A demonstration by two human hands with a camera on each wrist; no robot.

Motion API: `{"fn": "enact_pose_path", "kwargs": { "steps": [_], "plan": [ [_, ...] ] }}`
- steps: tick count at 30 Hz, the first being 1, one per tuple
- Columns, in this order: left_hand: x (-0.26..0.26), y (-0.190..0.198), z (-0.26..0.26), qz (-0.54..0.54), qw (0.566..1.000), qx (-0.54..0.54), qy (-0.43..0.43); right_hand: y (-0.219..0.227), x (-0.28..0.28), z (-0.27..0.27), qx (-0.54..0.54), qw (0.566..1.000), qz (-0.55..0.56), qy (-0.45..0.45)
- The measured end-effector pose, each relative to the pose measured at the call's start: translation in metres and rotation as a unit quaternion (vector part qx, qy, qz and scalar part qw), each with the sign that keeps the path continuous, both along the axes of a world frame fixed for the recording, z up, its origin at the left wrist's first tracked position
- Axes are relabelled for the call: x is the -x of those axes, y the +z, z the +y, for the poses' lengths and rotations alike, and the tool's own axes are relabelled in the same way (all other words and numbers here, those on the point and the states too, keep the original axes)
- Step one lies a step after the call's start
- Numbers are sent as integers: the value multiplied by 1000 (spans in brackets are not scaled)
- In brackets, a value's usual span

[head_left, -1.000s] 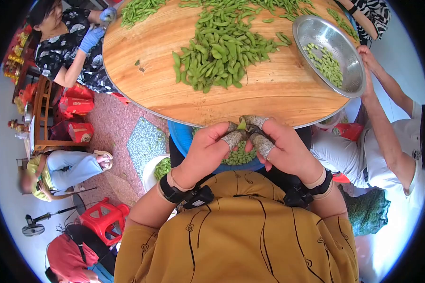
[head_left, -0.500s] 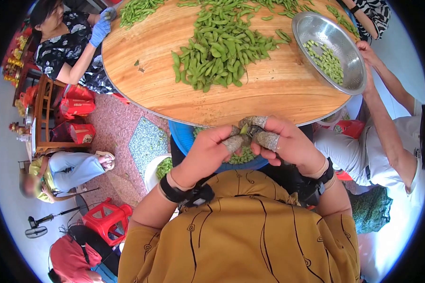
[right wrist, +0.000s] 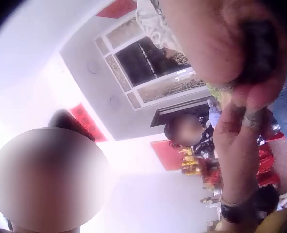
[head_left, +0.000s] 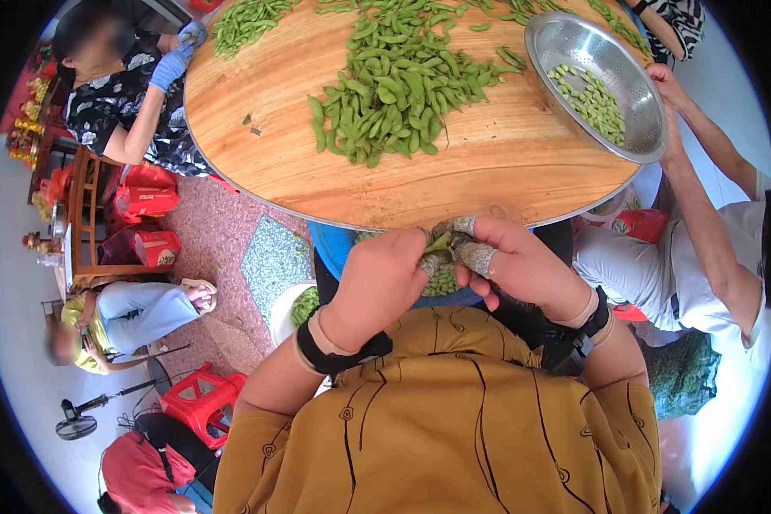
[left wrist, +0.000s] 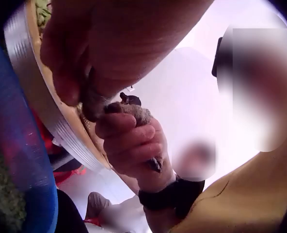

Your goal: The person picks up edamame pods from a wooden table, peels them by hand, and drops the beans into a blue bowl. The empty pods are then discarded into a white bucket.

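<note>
In the head view, both hands meet just off the near edge of the round wooden table [head_left: 480, 193]. Between their wrapped fingertips is a green edamame pod [head_left: 439, 245]. My left hand [head_left: 375, 278] pinches it from the left, its back turned up and hiding part of its fingers. From the other side my right hand [head_left: 522, 264] pinches it with thumb and forefinger, both in grey speckled wraps. Below the hands a blue basin [head_left: 331, 247] holds many green beans [head_left: 443, 281]. In the left wrist view, the right hand's other fingers [left wrist: 129, 143] are curled.
A heap of edamame pods [head_left: 394, 94] covers the table's middle. At the right, a metal colander [head_left: 647, 128] with shelled beans tilts beside another person's hand [head_left: 666, 86]. A person in blue gloves [head_left: 173, 64] sits at the left. A white bucket [head_left: 283, 317] and red stool [head_left: 201, 398] stand on the floor.
My left hand has rolled so that its back faces up more, and the pod between the fingertips has tilted. The right hand keeps nearly the same place.
</note>
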State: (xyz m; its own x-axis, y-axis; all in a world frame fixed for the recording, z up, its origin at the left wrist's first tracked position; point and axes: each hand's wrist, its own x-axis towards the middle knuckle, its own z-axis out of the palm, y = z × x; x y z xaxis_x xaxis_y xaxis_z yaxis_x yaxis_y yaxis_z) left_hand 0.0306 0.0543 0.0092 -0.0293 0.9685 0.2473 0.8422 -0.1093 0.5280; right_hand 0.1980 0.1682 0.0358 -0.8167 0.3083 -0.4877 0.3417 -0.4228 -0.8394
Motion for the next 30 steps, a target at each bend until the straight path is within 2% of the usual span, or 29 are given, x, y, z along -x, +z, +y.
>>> {"fn": "enact_pose_path", "kwargs": {
  "steps": [4,7,9,10,11,12,13,14,15,16,18,19,21,22,24,25,27,28,29,30],
  "plan": [
    [-9,3,-4,85,996,-13,34,-2,2,-2,-29,1000,0,-5],
    [-5,-2,-3,50,998,-4,38,-2,4,-2,-47,999,-6,-3],
    [3,-3,-1,-82,996,-15,-5,-2,4,-3,-51,999,-7,0],
    [5,0,-1,-82,996,-15,-5,-3,3,-4,-60,998,8,6],
    [7,6,0,-287,949,129,30,-4,2,-5,-69,997,23,13],
    [9,10,-1,-473,838,265,64,-4,0,-4,-69,997,23,14],
    [11,11,-2,-474,837,265,65,-4,-3,-2,-62,997,36,22],
    [12,12,-4,-630,728,267,53,-4,-5,-1,-54,997,48,30],
    [13,12,-4,-763,592,258,39,-4,-7,0,-54,997,48,31],
    [12,9,-4,-764,591,258,39,-3,-9,0,-56,997,44,29],
    [9,1,-4,-671,687,273,52,-3,-10,-1,-58,997,39,28],
    [8,3,-3,-672,687,272,51,-4,-9,-2,-55,998,31,20],
    [7,7,-3,-546,798,252,30,-6,-8,-1,-52,998,23,10],
    [6,7,-3,-546,798,252,30,-8,-7,0,-81,997,16,2],
    [4,5,-5,-466,852,238,-7,-11,-6,0,-110,994,9,-5],
    [3,4,-6,-466,852,238,-8,-12,-5,0,-142,990,17,-18],
    [4,3,-7,-410,889,200,-26,-20,-2,-3,-174,984,24,-30],
    [4,3,-8,-411,889,200,-25,-28,0,-6,-399,911,68,-84],
    [5,2,-9,-367,914,175,-1,-33,1,-8,-598,783,108,-132],
    [5,1,-11,-322,934,151,23,-32,1,-8,-598,784,109,-130]
  ]
}}
